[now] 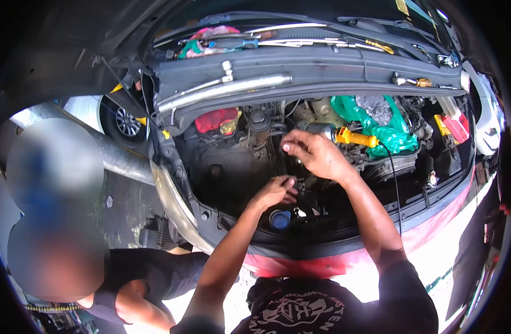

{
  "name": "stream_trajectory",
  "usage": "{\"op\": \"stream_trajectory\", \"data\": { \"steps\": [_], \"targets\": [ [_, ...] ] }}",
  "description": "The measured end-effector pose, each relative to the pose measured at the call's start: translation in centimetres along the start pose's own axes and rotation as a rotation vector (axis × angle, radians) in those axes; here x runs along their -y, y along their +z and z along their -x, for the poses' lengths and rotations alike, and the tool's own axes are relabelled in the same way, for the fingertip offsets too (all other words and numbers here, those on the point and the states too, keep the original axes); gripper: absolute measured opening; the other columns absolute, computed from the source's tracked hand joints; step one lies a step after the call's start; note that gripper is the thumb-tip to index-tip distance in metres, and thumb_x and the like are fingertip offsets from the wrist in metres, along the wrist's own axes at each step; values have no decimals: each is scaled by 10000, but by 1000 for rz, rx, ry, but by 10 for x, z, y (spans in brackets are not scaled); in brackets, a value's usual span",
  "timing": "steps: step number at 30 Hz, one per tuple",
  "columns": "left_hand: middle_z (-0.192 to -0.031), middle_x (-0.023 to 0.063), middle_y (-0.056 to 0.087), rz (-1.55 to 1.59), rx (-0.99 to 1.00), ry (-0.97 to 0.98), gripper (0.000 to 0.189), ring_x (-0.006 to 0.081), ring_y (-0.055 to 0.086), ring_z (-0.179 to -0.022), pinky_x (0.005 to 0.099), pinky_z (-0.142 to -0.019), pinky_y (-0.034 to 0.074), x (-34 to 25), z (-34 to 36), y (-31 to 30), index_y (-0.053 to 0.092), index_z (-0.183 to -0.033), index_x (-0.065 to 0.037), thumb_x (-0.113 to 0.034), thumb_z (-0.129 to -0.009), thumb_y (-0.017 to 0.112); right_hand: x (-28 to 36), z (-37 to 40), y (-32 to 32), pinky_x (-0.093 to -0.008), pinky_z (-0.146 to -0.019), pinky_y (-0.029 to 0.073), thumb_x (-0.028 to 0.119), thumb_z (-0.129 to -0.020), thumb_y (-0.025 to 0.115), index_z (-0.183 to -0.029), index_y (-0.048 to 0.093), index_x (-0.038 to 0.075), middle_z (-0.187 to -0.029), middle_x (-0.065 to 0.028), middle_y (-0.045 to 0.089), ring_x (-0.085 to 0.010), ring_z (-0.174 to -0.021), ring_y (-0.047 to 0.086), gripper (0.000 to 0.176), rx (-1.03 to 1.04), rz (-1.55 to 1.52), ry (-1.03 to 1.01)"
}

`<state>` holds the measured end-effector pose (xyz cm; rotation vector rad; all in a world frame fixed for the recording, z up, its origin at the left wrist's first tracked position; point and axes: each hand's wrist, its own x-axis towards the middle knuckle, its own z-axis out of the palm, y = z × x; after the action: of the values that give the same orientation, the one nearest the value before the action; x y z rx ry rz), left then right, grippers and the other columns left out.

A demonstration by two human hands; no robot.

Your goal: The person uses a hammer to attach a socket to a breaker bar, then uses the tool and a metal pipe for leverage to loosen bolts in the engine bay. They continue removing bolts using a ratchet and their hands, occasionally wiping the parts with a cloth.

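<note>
Nearest the camera, the bumper (322, 261) of a red car runs across below the open engine bay (222, 167). At lower left another person (149, 278) in a black shirt crouches beside the car.

Just inside the bay's front edge sits a blue cap (280, 219). The left hand (275, 192) hangs right above it. Its fingers (289, 196) are curled tight, knuckles up, over dark engine parts. What they grip, if anything, is hidden.

A little further in and to the right, the right hand (316, 156) reaches down with its fingers (291, 149) bent and close together, tips pointing left. Their undersides are out of sight, so I cannot tell whether they hold anything.

The lamp (353, 136), yellow-handled, lies just behind this hand's knuckles. Its metal head shows above the fingers and its black cable (395, 183) drops toward the front of the car. Whether the hand touches the lamp is unclear.

Beyond the lamp is a green bag (378, 125), and to the left a red rag (216, 119).

Further back, on the cowl (322, 69), lie a chrome bar (227, 92), a socket extension (408, 81) and a yellow screwdriver (380, 46).

At far left, a white car (94, 108) stands.
</note>
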<state>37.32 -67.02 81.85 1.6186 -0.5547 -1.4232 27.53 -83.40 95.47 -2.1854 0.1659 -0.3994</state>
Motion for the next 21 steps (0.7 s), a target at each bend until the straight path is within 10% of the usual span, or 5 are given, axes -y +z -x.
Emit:
{"op": "stream_trajectory", "data": {
  "steps": [5, 9, 13, 21],
  "targets": [
    [-1058, 220, 691, -168, -200, -5, 531, 270, 720, -781, 376, -690, 600, 3, -4, -3, 519, -1340, 39, -417, -1077, 455, -2, 18, 6, -327, -675, 503, 248, -996, 637, -1092, 674, 32, -810, -80, 689, -125, -698, 594, 239, 48, -66, 127],
    [-1038, 214, 693, -106, -147, -47, 549, 283, 722, -813, 382, -711, 603, 13, -16, -10, 545, -1285, 63, -434, -1076, 443, -38, 26, 31, -502, -849, 505, 276, -991, 569, -1071, 668, 30, -998, -195, 720, -419, -990, 665, 277, 236, 188, 131],
    [-1093, 213, 683, -76, -171, -41, 375, 306, 726, -920, 408, -779, 608, 10, -10, -8, 557, -1267, 51, -206, -1066, 373, -61, 24, 73, -477, -976, 484, 254, -973, 573, -1209, 619, 29, -1131, -214, 696, -404, -1111, 636, 330, 432, 356, 113],
    [-1156, 250, 672, 361, -71, 176, 444, 382, 695, -1044, 547, -866, 598, 56, -24, -33, 550, -1283, 58, -267, -985, 504, -80, 23, 102, -426, -1149, 397, 222, -912, 619, -1496, 422, 10, -1463, -228, 520, -335, -1351, 519, 652, 518, 396, 186]
  ]
}}
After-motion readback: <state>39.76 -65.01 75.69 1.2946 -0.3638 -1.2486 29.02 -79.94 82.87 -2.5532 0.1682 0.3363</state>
